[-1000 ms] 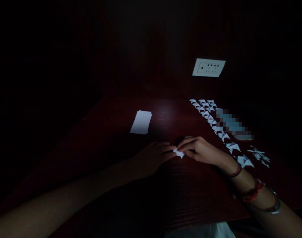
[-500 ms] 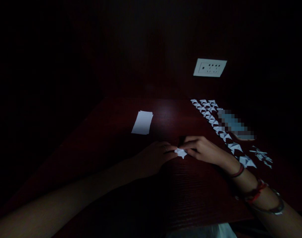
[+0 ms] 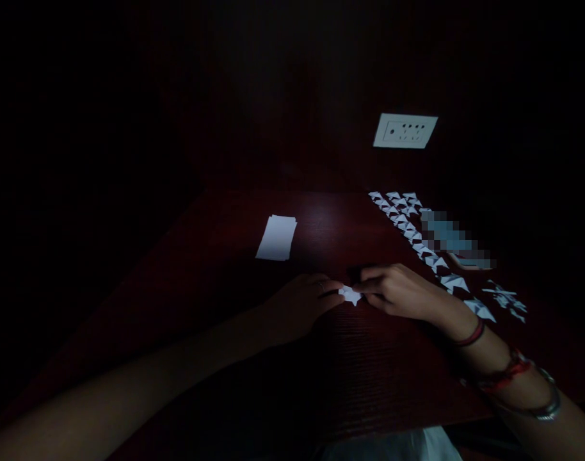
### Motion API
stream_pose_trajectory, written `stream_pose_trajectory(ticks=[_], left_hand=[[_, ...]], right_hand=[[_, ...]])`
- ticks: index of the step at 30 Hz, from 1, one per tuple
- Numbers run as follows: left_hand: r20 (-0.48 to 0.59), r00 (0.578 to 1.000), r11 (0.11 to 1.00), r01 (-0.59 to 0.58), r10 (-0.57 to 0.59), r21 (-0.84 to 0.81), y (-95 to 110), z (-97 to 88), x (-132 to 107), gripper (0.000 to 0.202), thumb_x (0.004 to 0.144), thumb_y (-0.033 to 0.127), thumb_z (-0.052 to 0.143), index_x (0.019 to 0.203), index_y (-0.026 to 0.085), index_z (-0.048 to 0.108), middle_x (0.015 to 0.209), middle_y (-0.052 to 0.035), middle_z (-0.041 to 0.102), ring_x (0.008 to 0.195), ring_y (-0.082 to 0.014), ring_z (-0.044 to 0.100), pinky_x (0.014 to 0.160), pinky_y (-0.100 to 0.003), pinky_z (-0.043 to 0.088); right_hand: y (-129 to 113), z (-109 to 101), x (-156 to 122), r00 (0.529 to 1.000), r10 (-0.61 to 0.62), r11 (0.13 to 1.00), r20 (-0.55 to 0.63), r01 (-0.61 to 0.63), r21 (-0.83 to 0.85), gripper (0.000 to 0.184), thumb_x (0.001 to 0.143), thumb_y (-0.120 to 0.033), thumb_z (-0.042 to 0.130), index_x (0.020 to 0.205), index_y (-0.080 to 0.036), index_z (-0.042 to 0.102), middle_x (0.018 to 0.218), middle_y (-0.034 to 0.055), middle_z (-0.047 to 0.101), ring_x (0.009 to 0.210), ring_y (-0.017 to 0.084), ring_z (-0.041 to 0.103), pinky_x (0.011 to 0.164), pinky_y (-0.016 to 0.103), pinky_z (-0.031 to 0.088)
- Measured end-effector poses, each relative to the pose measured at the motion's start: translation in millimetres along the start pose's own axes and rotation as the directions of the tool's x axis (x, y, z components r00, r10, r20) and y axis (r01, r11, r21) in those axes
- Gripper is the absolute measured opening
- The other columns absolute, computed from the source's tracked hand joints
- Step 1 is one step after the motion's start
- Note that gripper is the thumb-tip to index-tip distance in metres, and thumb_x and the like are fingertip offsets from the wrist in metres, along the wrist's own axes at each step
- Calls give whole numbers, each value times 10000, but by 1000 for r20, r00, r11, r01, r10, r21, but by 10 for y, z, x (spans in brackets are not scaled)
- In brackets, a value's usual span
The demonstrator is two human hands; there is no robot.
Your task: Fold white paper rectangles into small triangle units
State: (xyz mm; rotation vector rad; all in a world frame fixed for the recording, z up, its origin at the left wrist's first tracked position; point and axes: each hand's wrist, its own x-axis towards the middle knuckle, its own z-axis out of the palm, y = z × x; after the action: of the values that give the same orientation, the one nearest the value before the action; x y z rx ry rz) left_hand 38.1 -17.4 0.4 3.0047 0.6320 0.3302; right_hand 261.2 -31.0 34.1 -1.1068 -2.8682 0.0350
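Low over the dark red table [image 3: 216, 256], a small folded piece of white paper [image 3: 351, 294] lies between my two hands. My left hand [image 3: 306, 301], with a ring on one finger, pinches its left edge. From the other side my right hand [image 3: 393, 291] has its fingers closed on the paper's right part. Several folded white paper shapes [image 3: 408, 230] stand in rows on the right. A stack of white paper sheets [image 3: 277, 237] lies flat beyond my left hand.
A blurred-out flat object, probably a phone [image 3: 470, 261], rests beside the folded shapes. Nearer on the right lie white paper scraps [image 3: 506, 298]. A socket plate [image 3: 405, 131] is fixed to the wall behind. The surroundings are very dark.
My right hand has shifted slightly to the right, and its fingers cover less of the folded paper's top. My left hand keeps its place.
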Motion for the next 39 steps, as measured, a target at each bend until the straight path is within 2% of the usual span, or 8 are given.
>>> stream_pose_trajectory(ticks=[9,17,22,26,30,33,36,39], left_hand=[[-15,1000,999,-20,19,-34,-17,23,-23,417,783,111,429,1185,206,380,1257,-33,381,1128,-211,325,913,-385,288],[-57,998,998,-42,39,-53,-64,95,-66,473,770,81,419,1212,231,346,1282,-41,343,1163,-209,296,932,-404,275],[-84,996,997,-6,0,-72,-66,115,-74,448,776,113,430,1204,225,363,1297,-77,298,1173,-230,281,932,-422,281],[-146,986,988,62,-83,-140,-22,66,-64,530,718,20,386,1215,199,337,1238,-84,347,1134,-202,329,919,-383,322],[-177,965,973,165,-193,-160,3,39,-51,569,678,0,364,1219,170,319,1221,-88,340,1108,-196,349,916,-370,338],[-211,952,970,196,-223,-142,-14,65,-48,535,694,29,378,1212,154,326,1207,-90,344,1103,-202,345,924,-378,332],[-251,945,974,184,-212,-130,-38,106,-53,454,722,50,376,1165,147,384,1180,-91,363,1095,-204,349,921,-378,334],[-255,955,984,123,-152,-128,-50,124,-62,423,732,47,371,1133,170,424,1155,-81,388,1113,-201,334,924,-386,327]], right_hand=[[64,10,-19,994,61,985,-87,-46,166,261,771,-131,439,956,-198,611,801,20,553,688,110,528,644,220,390],[50,34,-19,999,-12,988,-42,19,152,234,784,-162,449,921,-202,634,797,23,569,689,119,541,637,229,396],[43,10,-15,995,42,979,-89,-23,201,290,802,-294,465,1055,-202,570,854,37,554,729,129,540,666,237,414],[-2,22,21,988,115,977,-102,-94,190,413,755,-413,509,1100,-188,531,886,50,527,753,148,532,677,258,425],[-12,77,64,990,80,984,-114,-61,168,250,802,-300,474,1012,-217,585,863,36,524,745,126,528,680,241,415],[35,120,79,989,36,985,-146,-10,172,208,812,-213,459,942,-209,622,833,33,530,729,114,521,663,224,405],[81,135,81,981,43,983,-189,-7,184,219,802,-161,462,944,-201,623,810,34,538,726,116,517,662,227,408],[83,109,77,961,116,968,-252,-52,245,244,802,-151,458,1000,-190,594,843,43,553,767,127,526,700,242,421]])
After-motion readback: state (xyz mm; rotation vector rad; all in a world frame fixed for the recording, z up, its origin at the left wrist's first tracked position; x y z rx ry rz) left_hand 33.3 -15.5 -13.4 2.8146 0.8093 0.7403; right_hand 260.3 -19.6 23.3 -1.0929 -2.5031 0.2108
